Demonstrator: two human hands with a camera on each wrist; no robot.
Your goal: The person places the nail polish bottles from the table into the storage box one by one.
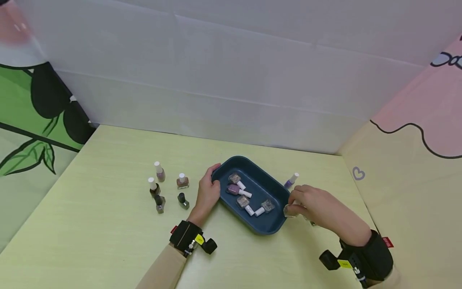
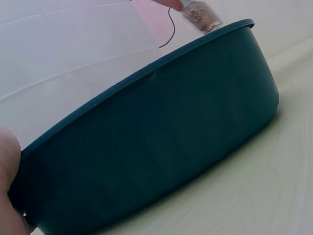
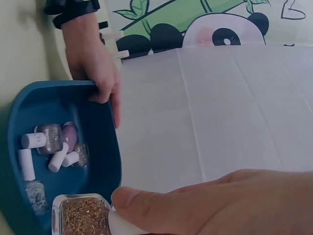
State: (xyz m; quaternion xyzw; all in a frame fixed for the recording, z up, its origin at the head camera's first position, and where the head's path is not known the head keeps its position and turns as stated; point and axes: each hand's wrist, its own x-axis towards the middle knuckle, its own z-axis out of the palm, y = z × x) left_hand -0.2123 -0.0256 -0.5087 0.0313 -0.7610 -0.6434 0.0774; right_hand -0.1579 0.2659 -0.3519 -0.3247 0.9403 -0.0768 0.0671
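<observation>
A dark blue oblong tray (image 1: 231,214) stands on the table with several nail polish bottles lying in it, among them a purple bottle (image 1: 232,189) and a glitter bottle (image 1: 268,206) with white caps. My left hand (image 1: 206,194) grips the tray's left end, thumb over the rim. At the tray's right end, my right hand (image 1: 319,206) holds a gold glitter nail polish bottle (image 3: 84,215) by its white cap, close to the rim. The same bottle (image 2: 201,18) shows above the rim in the left wrist view.
Several nail polish bottles stand on the table left of the tray, such as a pinkish-brown bottle (image 1: 182,183) and a black-capped bottle (image 1: 183,201). A purple bottle (image 1: 290,181) stands beyond my right hand; another thing is mostly hidden below it. A white wall rises behind.
</observation>
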